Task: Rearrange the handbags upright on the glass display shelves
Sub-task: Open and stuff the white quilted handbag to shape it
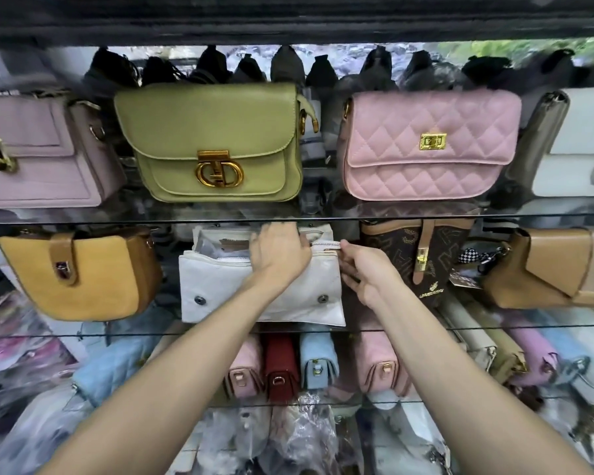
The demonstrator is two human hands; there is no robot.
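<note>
Across the upper frame, the green bag and pink bag already stand upright. At centre, the white bag sags open-topped; the left hand clamps its rim, the right hand pinches its right edge. It remains unsettled.

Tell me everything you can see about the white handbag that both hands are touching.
The white handbag stands upright on the middle glass shelf, between a mustard bag and a brown patterned bag. It looks like soft quilted leather-like material. Its flap is lifted, which exposes two dark snap studs on the front and an open top with a zip. The left hand rests over its top edge; the right hand holds its right side near the zip end.
</note>
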